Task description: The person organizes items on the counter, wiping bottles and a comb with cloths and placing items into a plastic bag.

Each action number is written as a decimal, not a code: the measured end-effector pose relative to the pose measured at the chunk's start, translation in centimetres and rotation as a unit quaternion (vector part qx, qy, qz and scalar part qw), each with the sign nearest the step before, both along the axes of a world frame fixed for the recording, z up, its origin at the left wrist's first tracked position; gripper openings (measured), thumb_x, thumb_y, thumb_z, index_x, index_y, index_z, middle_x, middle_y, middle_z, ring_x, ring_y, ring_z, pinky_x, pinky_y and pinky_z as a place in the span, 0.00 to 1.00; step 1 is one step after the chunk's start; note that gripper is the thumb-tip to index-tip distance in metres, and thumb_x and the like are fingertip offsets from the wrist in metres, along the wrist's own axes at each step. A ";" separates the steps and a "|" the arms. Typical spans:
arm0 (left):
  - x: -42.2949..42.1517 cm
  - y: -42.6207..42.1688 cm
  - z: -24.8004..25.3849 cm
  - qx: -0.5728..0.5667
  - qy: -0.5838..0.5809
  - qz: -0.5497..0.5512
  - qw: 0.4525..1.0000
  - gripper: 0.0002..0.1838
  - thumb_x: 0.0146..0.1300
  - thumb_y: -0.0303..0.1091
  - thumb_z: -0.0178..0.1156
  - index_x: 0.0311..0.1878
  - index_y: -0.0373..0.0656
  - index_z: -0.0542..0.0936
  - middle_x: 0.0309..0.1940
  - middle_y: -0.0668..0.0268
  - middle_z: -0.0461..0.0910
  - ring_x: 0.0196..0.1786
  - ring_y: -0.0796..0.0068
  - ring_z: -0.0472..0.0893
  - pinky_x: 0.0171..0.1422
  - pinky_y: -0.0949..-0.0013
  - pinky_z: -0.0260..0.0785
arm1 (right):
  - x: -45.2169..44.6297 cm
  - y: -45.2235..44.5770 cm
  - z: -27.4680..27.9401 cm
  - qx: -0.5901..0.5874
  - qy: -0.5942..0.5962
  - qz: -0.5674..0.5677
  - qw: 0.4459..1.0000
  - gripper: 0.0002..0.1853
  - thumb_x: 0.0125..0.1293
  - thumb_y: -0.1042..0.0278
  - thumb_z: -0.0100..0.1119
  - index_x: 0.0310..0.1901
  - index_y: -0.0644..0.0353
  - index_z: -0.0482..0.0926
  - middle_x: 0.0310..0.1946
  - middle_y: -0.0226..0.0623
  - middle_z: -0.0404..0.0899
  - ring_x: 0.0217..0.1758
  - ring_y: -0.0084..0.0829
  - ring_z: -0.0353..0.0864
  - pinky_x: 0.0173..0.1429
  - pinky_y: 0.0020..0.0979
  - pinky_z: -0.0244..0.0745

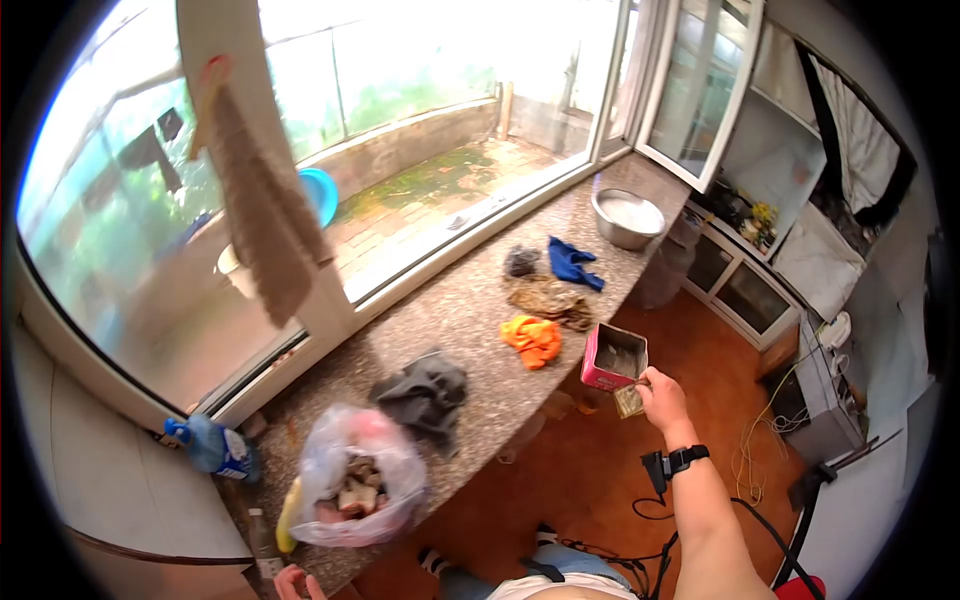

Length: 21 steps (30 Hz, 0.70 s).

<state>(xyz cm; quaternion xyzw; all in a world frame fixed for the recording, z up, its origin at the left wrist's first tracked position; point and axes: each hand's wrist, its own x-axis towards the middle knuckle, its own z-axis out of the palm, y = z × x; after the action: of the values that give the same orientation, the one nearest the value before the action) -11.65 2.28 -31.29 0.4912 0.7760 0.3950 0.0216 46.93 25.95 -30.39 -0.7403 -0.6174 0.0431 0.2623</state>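
My right hand [662,400] is closed on the near edge of a square pink box [606,360], holding it beyond the counter's front edge over the floor. The box's top is open, and a yellowish flap or piece [629,402] hangs below the fingers. At the bottom edge of the view, my left hand [297,583] shows only in part, its fingers apart and nothing seen in them. Beside it stand a small clear bottle [264,540] and a plastic bag [405,480] with scraps inside.
On the speckled counter [480,400] lie a dark grey cloth [425,395], an orange cloth [531,341], a brown patterned cloth [550,301], a blue cloth [574,264] and a metal bowl [627,219]. A blue pump bottle [212,448] stands left. Cables [640,565] trail below.
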 end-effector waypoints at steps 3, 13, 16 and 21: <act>10.9 1.9 2.6 0.035 0.040 -0.071 0.996 0.09 0.61 0.23 0.64 0.45 0.36 0.79 0.46 0.54 0.79 0.47 0.56 0.79 0.51 0.61 0.74 | 8.9 -1.7 -2.6 -0.032 0.040 -0.027 0.998 0.08 0.62 0.66 0.63 0.40 0.57 0.78 0.36 0.46 0.84 0.43 0.51 0.82 0.45 0.46 0.76; 34.9 14.6 1.7 -0.028 -0.004 -0.407 0.913 0.11 0.63 0.23 0.63 0.48 0.38 0.78 0.47 0.55 0.79 0.38 0.61 0.79 0.42 0.66 0.74 | 25.7 -4.6 -8.6 -0.083 0.043 -0.081 0.992 0.08 0.63 0.64 0.64 0.39 0.56 0.78 0.35 0.43 0.84 0.42 0.49 0.83 0.44 0.46 0.76; 39.4 19.3 -1.7 -0.104 -0.057 -0.434 0.893 0.18 0.57 0.26 0.67 0.52 0.38 0.78 0.50 0.54 0.78 0.46 0.57 0.80 0.50 0.61 0.75 | 29.4 -3.6 -11.2 -0.107 0.053 -0.100 0.988 0.08 0.63 0.64 0.63 0.39 0.56 0.78 0.37 0.44 0.83 0.43 0.49 0.83 0.44 0.46 0.76; 51.3 29.8 -3.4 -0.058 -0.034 -0.481 0.874 0.16 0.52 0.26 0.70 0.45 0.40 0.80 0.44 0.57 0.81 0.42 0.57 0.83 0.44 0.63 0.77 | 35.3 1.8 -14.9 -0.145 0.125 -0.103 0.976 0.09 0.64 0.64 0.63 0.41 0.57 0.76 0.40 0.46 0.83 0.46 0.51 0.82 0.46 0.47 0.76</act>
<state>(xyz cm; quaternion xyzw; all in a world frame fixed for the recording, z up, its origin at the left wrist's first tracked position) 39.64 32.12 -34.71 0.7879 0.4645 0.3067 0.2635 82.20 27.76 -45.27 -0.8189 -0.4873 0.1970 0.2305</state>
